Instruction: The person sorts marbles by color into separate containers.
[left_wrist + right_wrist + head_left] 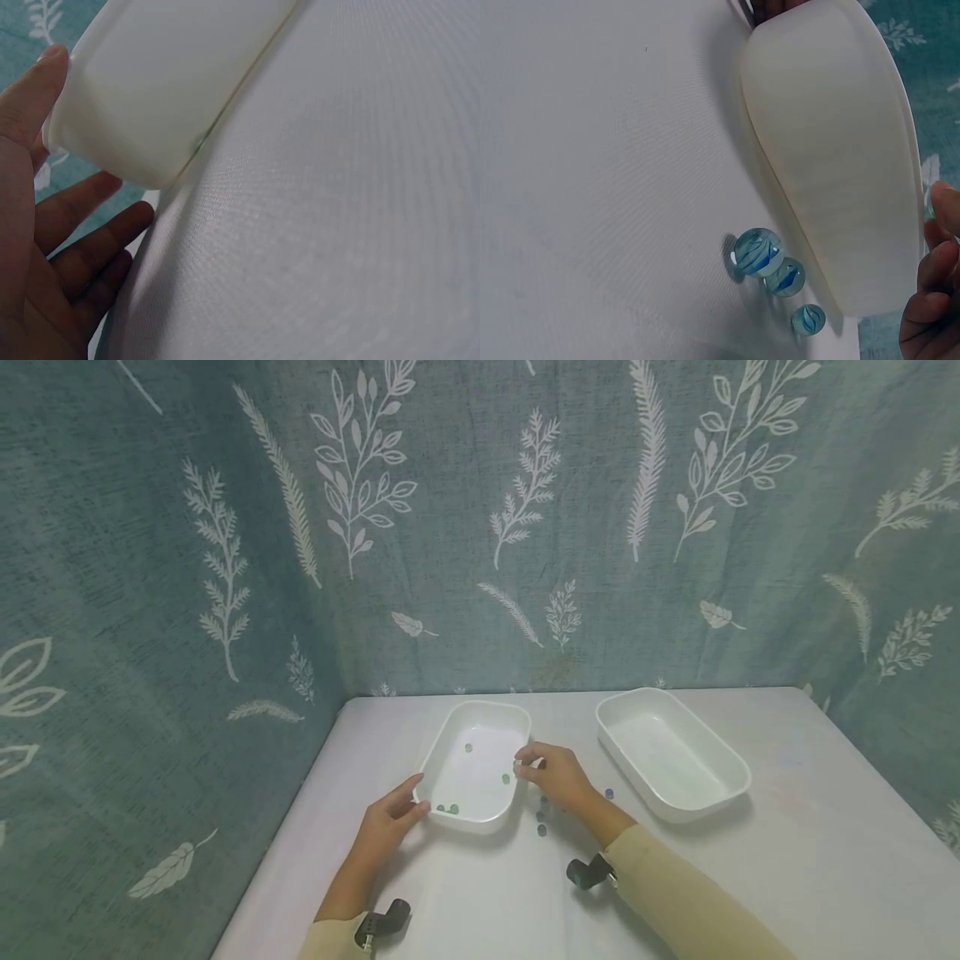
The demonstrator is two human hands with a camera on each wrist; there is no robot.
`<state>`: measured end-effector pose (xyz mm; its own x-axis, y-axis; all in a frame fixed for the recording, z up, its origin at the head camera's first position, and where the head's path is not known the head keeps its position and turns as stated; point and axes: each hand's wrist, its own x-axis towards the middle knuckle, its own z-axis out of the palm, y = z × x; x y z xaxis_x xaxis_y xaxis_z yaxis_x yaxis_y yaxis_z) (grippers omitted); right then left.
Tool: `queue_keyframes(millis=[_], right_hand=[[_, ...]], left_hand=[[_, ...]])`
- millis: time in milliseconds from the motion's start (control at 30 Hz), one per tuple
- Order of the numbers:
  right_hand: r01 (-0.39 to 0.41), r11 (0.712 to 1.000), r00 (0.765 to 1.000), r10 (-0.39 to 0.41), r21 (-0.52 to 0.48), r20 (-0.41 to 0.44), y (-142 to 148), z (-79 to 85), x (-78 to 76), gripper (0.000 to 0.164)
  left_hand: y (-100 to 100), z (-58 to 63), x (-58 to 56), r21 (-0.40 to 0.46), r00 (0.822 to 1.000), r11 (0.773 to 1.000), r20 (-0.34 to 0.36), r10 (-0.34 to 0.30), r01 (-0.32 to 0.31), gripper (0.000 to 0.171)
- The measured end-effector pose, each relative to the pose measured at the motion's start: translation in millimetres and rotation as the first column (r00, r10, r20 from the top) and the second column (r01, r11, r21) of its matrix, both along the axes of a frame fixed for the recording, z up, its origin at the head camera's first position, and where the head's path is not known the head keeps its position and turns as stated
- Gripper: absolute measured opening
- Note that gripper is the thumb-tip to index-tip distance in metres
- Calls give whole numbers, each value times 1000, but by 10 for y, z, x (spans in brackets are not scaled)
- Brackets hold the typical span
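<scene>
Head view is showing a glossy white tray, rounded at its corners, sitting on a table covered with white, finely ribbed cloth. Its near left corner is being gripped by the left hand, thumb and forefinger bracketing the rim; in the left wrist view the lower fingers are hanging loosely beside the smooth, cream-tinted wall. At the right rim the right hand is pinching a greenish glass marble, mostly hidden by the fingertips. Four green marbles are lying inside the tray. Just outside its right wall, three clear, blue-swirled marbles are resting on the cloth; that wall is blocking the interior from the right wrist view. Farther right, another bluish marble is lying near a second tray. The right forearm is covering part of the table between them. Behind, a teal curtain with pale leaf prints is hanging.
</scene>
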<state>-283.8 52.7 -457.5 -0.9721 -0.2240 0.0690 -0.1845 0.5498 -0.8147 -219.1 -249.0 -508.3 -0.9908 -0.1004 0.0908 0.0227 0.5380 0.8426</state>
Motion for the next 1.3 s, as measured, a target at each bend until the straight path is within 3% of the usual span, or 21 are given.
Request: queue_keyframes(millis=[867, 1300], right_hand=[[-14, 1000, 1000, 13, -29, -23, -27, -69, 19, 20], [-2, 1000, 1000, 3, -23, 16, -43, -73, 3, 20]], left_hand=[[28, 7, -10, -8, 1000, 1000, 2, 14, -14, 55], [20, 8, -8, -12, 1000, 1000, 7, 12, -12, 56]])
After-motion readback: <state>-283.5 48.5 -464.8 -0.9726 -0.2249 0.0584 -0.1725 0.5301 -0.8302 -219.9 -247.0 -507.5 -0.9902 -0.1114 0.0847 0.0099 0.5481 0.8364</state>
